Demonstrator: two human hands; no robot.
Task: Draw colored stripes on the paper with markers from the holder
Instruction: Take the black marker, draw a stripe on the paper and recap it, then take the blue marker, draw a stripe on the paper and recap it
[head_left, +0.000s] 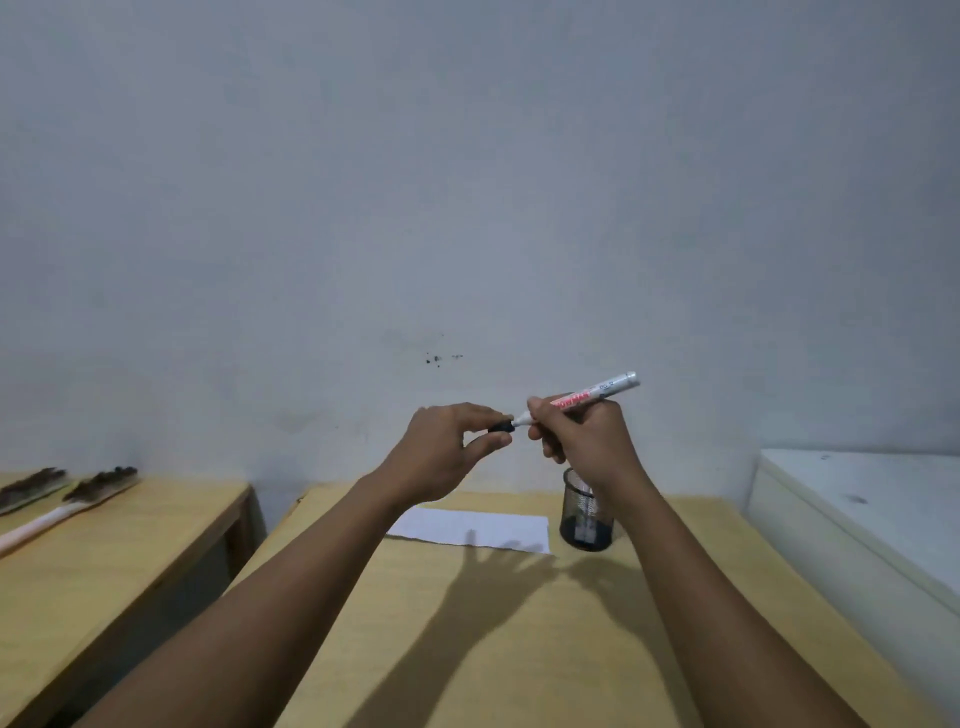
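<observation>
My right hand (584, 434) grips a white marker (592, 397) with red lettering, held in the air above the table, its silver end pointing up and right. My left hand (452, 447) pinches the marker's black cap (501, 427) at the left end, between thumb and fingers. A white sheet of paper (478, 529) lies flat on the wooden table (467, 634) below the hands. A black mesh holder (586, 514) stands just right of the paper, partly behind my right wrist, with at least one white marker inside.
A second wooden table (104, 545) at the left carries two brushes (78, 493) with pale handles. A white cabinet or box (872, 525) stands at the right, beside the table. A grey wall rises right behind.
</observation>
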